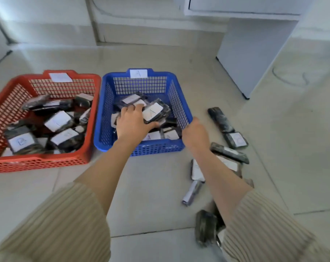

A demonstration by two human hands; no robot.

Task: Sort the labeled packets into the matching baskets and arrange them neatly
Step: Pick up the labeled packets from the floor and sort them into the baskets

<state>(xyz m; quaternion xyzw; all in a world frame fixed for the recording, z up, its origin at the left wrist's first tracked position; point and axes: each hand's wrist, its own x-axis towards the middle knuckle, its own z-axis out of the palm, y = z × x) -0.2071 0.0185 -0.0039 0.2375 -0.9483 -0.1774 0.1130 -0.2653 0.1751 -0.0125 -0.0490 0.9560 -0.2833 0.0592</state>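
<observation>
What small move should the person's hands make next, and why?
Probably set the packet flat among the others and let go: the left hand grips it inside the blue basket, whose tag seems to match it. Loose packets wait on the floor by the right hand.

A red basket (41, 159) and a blue basket (156, 146), both of moulded lattice plastic with a slight sheen, hold packets (220, 120) wrapped in dark, glossy, crinkled film. White matt paper labels (138, 73) are stuck on packets and basket rims. The floor (151, 186) is pale, smooth tile with a dull shine. The sleeves (65, 224) are beige ribbed knit cloth. A cabinet (251, 53) shows a smooth, matt white face.
</observation>
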